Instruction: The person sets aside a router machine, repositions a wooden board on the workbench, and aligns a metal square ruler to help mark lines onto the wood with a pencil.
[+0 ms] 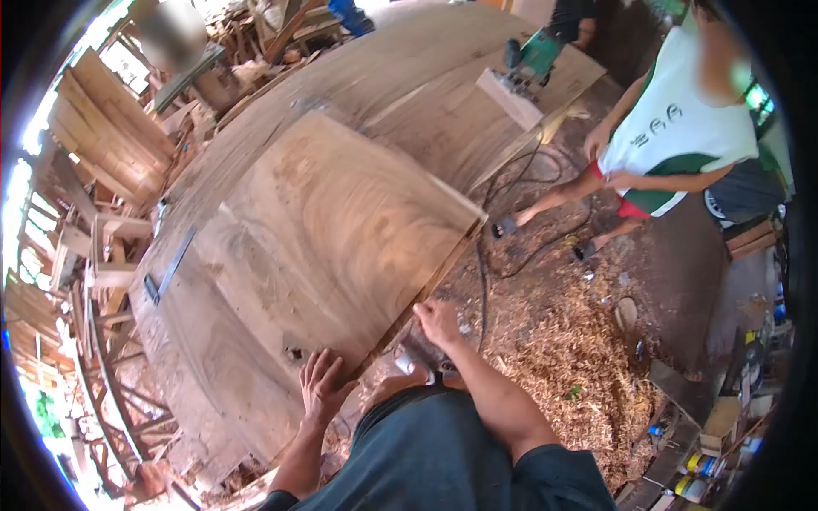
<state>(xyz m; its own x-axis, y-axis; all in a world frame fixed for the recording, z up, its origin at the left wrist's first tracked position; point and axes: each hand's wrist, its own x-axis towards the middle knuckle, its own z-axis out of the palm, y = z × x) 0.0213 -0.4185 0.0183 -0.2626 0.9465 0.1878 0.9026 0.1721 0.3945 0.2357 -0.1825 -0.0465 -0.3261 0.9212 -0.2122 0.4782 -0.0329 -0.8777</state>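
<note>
A broad wooden board (358, 213) with swirling grain lies in front of me on a larger wooden slab (183, 349). My left hand (324, 387) rests on the wood by the near edge, palm down with its fingers stretched out. A dark knot hole (296, 352) shows just beyond its fingertips. Farther right along the same edge, my right hand (439, 323) has its fingers curled around the board's rim; the undersides of those fingers are hidden.
Across the slab, a green power tool (538, 55) sits on a pale wooden piece (511, 100). A person in a white shirt (673, 119) stands at right, near a black cord (545, 247). Wood shavings (571, 375) cover the floor. A long-bladed tool (175, 268) lies left.
</note>
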